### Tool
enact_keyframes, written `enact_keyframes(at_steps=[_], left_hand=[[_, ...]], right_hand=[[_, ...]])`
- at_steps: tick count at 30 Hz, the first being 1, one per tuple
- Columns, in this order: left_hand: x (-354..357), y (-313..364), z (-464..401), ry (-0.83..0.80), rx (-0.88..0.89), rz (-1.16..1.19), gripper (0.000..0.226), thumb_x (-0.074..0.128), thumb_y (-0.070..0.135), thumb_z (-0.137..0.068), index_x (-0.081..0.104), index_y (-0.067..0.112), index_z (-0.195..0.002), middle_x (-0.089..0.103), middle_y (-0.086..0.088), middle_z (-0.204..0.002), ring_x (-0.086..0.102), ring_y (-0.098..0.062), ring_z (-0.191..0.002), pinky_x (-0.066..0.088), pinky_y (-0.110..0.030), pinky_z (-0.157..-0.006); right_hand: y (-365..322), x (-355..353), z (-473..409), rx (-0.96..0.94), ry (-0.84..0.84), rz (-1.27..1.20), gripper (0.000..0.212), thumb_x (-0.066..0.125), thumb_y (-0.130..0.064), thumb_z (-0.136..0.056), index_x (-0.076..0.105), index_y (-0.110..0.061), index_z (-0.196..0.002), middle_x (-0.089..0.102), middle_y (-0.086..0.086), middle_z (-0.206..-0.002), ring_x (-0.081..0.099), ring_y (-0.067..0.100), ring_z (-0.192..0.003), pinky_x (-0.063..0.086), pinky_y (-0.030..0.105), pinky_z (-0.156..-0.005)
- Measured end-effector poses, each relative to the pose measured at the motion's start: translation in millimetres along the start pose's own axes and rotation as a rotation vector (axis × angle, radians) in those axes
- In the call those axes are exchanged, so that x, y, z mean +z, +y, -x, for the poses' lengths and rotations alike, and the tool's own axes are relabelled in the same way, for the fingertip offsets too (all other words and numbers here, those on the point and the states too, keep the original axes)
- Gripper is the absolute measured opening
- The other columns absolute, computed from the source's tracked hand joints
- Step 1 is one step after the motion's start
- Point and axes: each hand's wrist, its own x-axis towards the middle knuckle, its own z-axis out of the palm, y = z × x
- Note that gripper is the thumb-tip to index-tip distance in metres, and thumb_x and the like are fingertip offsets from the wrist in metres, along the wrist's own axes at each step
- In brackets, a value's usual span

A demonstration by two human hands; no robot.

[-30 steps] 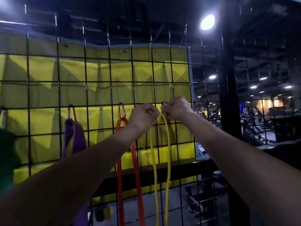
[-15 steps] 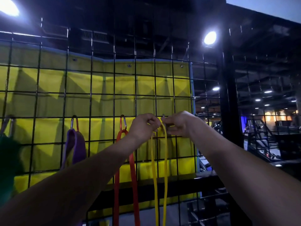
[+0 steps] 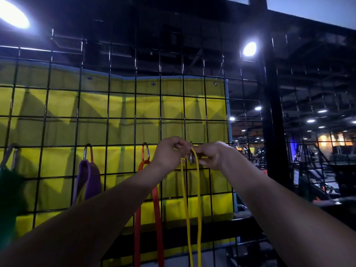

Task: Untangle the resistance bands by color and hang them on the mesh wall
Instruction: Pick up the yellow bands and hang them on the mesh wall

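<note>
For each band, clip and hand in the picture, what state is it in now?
yellow band: top loop at the grey clip, held by both hands, hanging down.
grey clip: between the fingers; open or closed unclear.
red band: hanging from red clip.
purple band: hanging from its clip.
left hand: pinching the yellow band.
right hand: gripping the grey clip.

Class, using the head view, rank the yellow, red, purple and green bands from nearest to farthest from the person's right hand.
1. yellow band: at the right hand, hanging directly below it.
2. red band: to its left, behind the left forearm.
3. purple band: farther left.
4. green band: at the far left edge.
</note>
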Motion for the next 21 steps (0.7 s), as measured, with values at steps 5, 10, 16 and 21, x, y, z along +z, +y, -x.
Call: enact_keyframes(at_steps=[5, 10, 16, 21], left_hand=[[0, -1, -2, 0.079, 0.026, -0.01, 0.007, 0.061, 0.003, -0.084, 0.065, 0.008, -0.082, 0.058, 0.001, -0.074, 0.06, -0.009, -0.063, 0.054, -0.024, -0.056], [3, -2, -8, 0.067, 0.029, -0.086, 0.006, 0.066, 0.002, -0.078, 0.069, 0.007, -0.076, 0.059, 0.003, -0.06, 0.053, -0.007, -0.055, 0.04, -0.017, -0.055], [-2, -1, -6, 0.017, -0.078, 0.055, 0.007, 0.066, -0.001, -0.081, 0.063, 0.005, -0.081, 0.062, -0.006, -0.064, 0.054, 0.002, -0.039, 0.042, -0.011, -0.043], [-2, -1, -6, 0.003, -0.118, 0.07, 0.012, 0.067, 0.002, -0.081, 0.061, 0.01, -0.076, 0.064, -0.007, -0.068, 0.06, -0.006, -0.051, 0.05, -0.019, -0.051]], right_hand=[[2, 0, -1, -0.073, 0.036, -0.062, 0.009, 0.066, -0.003, -0.082, 0.061, 0.004, -0.079, 0.066, 0.013, -0.065, 0.065, 0.018, -0.048, 0.053, 0.022, -0.039], [8, -3, -1, -0.12, 0.03, -0.077, 0.008, 0.06, -0.001, -0.086, 0.062, 0.004, -0.079, 0.063, 0.018, -0.071, 0.063, 0.023, -0.057, 0.057, 0.027, -0.054], [6, -2, -7, -0.136, -0.048, -0.021, 0.02, 0.067, -0.02, -0.083, 0.061, -0.001, -0.083, 0.063, 0.01, -0.064, 0.059, 0.021, -0.061, 0.054, 0.035, -0.077], [-1, 0, -7, -0.075, -0.071, 0.041, 0.02, 0.066, -0.019, -0.082, 0.059, -0.001, -0.089, 0.062, 0.012, -0.076, 0.06, 0.02, -0.066, 0.055, 0.03, -0.06]])
